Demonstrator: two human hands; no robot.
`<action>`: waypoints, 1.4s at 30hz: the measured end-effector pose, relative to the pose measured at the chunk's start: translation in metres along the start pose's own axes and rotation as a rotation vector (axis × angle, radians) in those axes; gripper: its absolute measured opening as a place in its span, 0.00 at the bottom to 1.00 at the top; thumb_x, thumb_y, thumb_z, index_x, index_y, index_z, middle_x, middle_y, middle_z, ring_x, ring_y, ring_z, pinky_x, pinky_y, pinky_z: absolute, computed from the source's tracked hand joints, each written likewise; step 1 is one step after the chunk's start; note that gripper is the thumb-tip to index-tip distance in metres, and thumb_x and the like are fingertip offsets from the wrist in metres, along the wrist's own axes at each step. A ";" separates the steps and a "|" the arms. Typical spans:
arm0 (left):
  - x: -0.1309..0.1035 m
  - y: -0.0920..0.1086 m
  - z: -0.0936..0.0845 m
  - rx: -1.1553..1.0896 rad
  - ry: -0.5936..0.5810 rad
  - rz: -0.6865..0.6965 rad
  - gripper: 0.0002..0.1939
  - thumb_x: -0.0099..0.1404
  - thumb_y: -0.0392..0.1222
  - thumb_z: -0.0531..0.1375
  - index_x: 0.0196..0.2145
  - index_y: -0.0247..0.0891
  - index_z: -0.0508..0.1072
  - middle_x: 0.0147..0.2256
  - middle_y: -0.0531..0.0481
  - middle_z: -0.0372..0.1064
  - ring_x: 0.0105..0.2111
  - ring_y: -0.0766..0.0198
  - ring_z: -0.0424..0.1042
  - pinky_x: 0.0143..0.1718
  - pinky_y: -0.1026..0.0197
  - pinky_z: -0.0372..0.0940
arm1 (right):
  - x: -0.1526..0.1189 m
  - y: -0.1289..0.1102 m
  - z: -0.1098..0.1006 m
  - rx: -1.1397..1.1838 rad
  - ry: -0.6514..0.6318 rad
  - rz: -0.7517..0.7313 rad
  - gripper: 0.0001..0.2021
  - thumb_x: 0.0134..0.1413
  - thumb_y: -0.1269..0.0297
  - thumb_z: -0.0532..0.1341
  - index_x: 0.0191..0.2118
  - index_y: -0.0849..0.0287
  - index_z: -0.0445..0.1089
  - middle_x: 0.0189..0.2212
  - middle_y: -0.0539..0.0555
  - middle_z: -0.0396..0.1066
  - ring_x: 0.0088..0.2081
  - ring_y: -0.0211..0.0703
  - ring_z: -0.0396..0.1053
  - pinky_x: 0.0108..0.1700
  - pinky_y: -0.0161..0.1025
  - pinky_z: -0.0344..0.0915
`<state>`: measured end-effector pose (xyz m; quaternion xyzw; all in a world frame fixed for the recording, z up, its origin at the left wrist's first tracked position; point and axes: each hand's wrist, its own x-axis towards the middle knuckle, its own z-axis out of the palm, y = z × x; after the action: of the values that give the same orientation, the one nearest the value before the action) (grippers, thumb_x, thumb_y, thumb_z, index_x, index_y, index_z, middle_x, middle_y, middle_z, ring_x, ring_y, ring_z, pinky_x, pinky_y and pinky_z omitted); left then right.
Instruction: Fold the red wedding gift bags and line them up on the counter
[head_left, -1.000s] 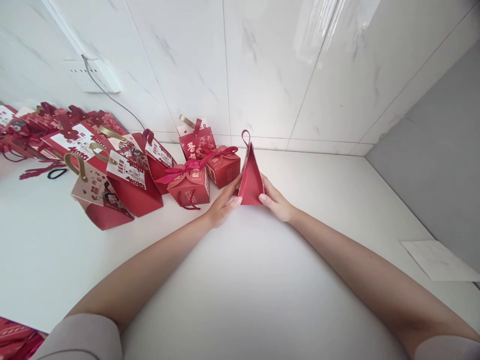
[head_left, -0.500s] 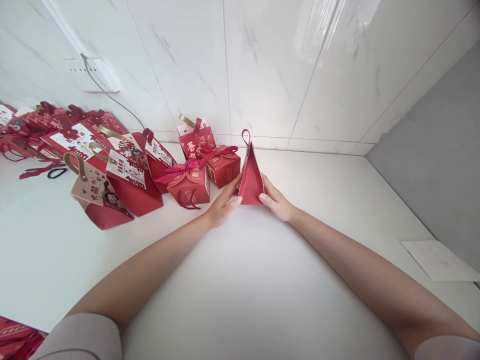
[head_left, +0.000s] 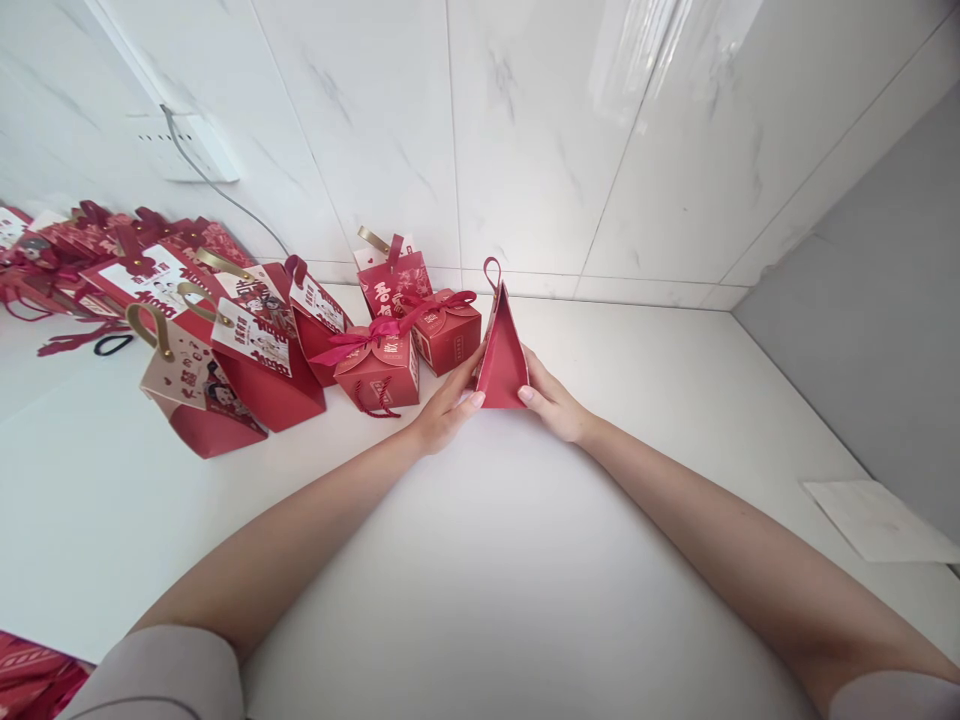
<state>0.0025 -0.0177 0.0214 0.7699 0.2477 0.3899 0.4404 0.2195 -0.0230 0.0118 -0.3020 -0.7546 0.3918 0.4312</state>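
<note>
Between my hands a red gift box stands upright on the white table, its triangular side facing me and a thin ribbon loop at its peak. My left hand grips its left edge, thumb in front and fingers along the side. On the opposite edge, my right hand grips with the thumb at the lower front corner. The far side of the box is hidden. Just left of it sits a small red box with a ribbon bow, and another bow-tied box with a twisted cord is beside that.
Several red gift boxes with handles stand to the left, and flattened red packaging is heaped behind them. A cable hangs from a wall socket. White paper lies at right.
</note>
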 end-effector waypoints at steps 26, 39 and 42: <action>0.000 -0.001 0.000 -0.017 -0.001 -0.004 0.34 0.69 0.53 0.53 0.69 0.44 0.48 0.68 0.45 0.47 0.66 0.46 0.52 0.65 0.45 0.52 | 0.000 0.000 -0.001 0.024 0.004 -0.029 0.36 0.62 0.43 0.52 0.70 0.48 0.42 0.70 0.56 0.42 0.66 0.54 0.51 0.65 0.55 0.55; -0.001 -0.002 0.000 -0.049 0.007 -0.005 0.35 0.68 0.53 0.54 0.69 0.44 0.49 0.68 0.42 0.48 0.65 0.45 0.54 0.62 0.45 0.57 | 0.000 -0.003 0.000 -0.002 0.003 -0.036 0.34 0.63 0.44 0.52 0.70 0.49 0.43 0.70 0.56 0.42 0.66 0.54 0.53 0.64 0.54 0.57; -0.003 -0.005 -0.002 -0.027 0.069 0.002 0.38 0.66 0.53 0.57 0.69 0.45 0.47 0.69 0.43 0.44 0.65 0.47 0.53 0.63 0.46 0.55 | -0.001 -0.002 0.001 -0.031 -0.002 -0.017 0.31 0.64 0.48 0.53 0.68 0.50 0.46 0.69 0.56 0.49 0.64 0.53 0.57 0.64 0.52 0.58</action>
<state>-0.0008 -0.0170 0.0168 0.7501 0.2568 0.4199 0.4417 0.2187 -0.0249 0.0132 -0.3018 -0.7637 0.3765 0.4289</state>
